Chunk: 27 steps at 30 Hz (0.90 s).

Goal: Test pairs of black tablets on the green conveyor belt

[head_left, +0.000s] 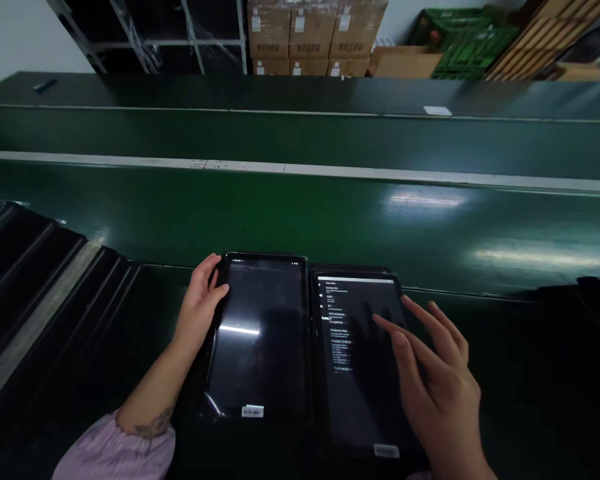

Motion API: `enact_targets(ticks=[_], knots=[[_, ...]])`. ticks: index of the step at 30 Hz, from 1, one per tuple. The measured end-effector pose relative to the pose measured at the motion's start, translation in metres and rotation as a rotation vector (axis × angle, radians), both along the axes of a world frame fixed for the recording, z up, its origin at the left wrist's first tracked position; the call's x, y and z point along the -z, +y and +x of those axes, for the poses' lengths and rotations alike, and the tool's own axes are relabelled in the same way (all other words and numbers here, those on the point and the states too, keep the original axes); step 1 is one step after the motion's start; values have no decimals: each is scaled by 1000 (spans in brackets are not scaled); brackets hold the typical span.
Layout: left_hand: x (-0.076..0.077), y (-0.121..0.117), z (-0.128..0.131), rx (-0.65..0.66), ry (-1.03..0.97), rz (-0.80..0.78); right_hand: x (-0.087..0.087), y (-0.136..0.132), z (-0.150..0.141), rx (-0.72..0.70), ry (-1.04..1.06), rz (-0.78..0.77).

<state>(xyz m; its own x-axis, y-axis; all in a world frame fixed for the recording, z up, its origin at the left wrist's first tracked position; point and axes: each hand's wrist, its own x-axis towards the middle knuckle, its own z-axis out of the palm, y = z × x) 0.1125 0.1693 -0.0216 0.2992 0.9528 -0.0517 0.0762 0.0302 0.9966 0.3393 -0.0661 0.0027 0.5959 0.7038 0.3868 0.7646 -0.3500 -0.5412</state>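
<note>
Two dark tablets lie side by side in front of me. The left tablet [263,333] has a nearly black screen with a bright light reflection across it and a small barcode label at its lower edge. My left hand [203,300] grips its upper left edge, with the thumb on the front rim. On the right tablet [365,393], white text lines fill the left side of the screen, and a label sits near the bottom. Over that screen is my right hand [437,373], fingers apart and index finger extended towards the glass; whether it touches cannot be made out.
A row of dark, flat devices [40,287] leans at the left. Beyond the tablets run a green belt [290,207] and a white rail [330,171]. A white card [437,111] lies on the far ledge. Cardboard boxes [310,30] and a green crate [465,40] stand behind.
</note>
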Motion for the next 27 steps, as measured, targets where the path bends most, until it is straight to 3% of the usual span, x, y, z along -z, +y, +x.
enact_targets(ticks=[16,27], knots=[[1,0,4,-24,69,14,1,1,-1,-33,28,20],[5,0,-3,-21,-64,-60,-2,2,-1,-146,59,34]])
